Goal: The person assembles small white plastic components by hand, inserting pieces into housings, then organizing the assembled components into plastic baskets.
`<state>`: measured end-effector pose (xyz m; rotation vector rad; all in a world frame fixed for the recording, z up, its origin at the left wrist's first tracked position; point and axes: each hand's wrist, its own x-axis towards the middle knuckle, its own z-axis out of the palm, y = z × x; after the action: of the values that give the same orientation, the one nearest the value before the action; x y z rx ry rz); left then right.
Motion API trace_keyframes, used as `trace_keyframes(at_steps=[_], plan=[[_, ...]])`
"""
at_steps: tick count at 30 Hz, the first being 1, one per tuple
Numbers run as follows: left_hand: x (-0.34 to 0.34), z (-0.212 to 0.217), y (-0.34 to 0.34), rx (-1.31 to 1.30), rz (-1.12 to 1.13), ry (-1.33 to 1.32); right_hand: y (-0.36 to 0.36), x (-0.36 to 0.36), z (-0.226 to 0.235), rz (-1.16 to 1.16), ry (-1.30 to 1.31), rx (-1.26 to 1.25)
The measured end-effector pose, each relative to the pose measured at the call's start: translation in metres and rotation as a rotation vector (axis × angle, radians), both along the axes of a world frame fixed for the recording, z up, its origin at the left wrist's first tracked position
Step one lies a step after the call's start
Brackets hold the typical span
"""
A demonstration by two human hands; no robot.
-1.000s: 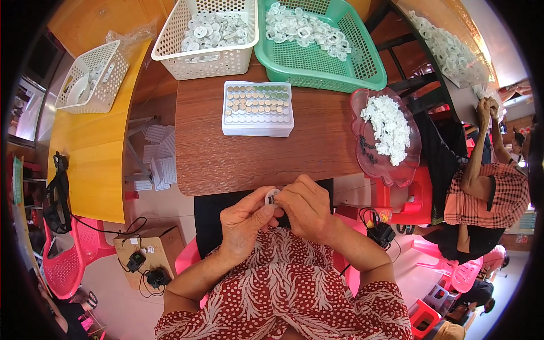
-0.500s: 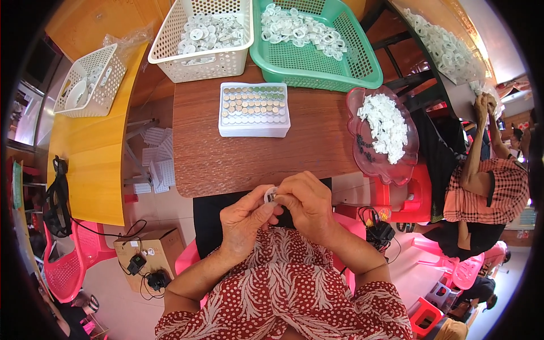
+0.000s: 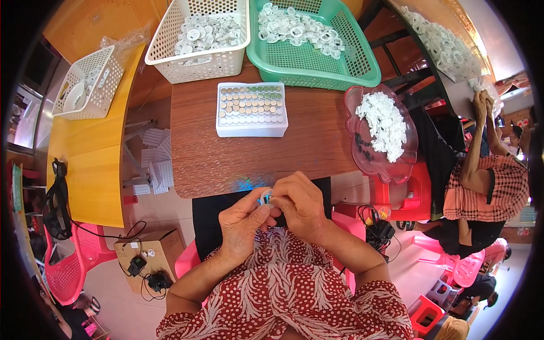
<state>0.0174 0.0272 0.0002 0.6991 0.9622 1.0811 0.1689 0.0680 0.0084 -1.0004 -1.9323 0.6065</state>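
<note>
Near the table's front edge, my left hand (image 3: 242, 221) pinches a small round translucent plastic piece (image 3: 265, 195) between thumb and fingers. Blue light glows in the piece. A speckled blue-green patch of light (image 3: 247, 183) falls on the table just beyond it. Against the piece's right side, my right hand (image 3: 301, 207) has its thumb and forefinger closed; anything between those fingertips is hidden. Beyond my hands, a white tray (image 3: 252, 130) bears rows of coin-like button cells (image 3: 243, 103). To the right, a pink petal-edged dish (image 3: 408, 148) holds small white plastic parts (image 3: 382, 122) and tiny black pieces (image 3: 362, 146).
At the back of the brown table (image 3: 306, 133), a cream basket (image 3: 198, 72) and a green basket (image 3: 311, 81) hold translucent parts. A yellow table (image 3: 85, 164) with another white basket (image 3: 107, 102) stands left. To the right, another person (image 3: 481, 181) handles a plastic bag.
Blue light has appeared in the plastic piece, and a coloured patch now shows on the table. My right hand has shifted slightly left; both hands remain together at the piece.
</note>
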Motion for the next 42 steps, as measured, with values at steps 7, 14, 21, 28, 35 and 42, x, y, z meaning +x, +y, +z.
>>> trace_keyframes(at_steps=[7,14,21,28,35,42], plan=[[-0.002,0.001,0.0,-0.006,-0.006,0.015,-0.009,-0.005,0.008,-0.131,0.393,-0.698],[0.003,-0.002,0.001,0.1,0.025,0.113,-0.006,-0.005,0.001,-0.096,0.417,-0.792],[0.001,-0.01,0.002,0.193,0.05,0.202,-0.004,-0.009,-0.007,-0.09,0.41,-0.772],[-0.001,-0.002,0.008,0.126,0.044,0.123,-0.008,-0.01,-0.007,-0.066,0.574,-0.758],[-0.002,0.002,0.006,0.137,0.042,0.052,-0.011,-0.011,-0.003,-0.098,0.546,-0.685],[-0.005,0.0,0.004,0.119,0.025,0.018,-0.01,-0.01,-0.003,-0.101,0.423,-0.624]])
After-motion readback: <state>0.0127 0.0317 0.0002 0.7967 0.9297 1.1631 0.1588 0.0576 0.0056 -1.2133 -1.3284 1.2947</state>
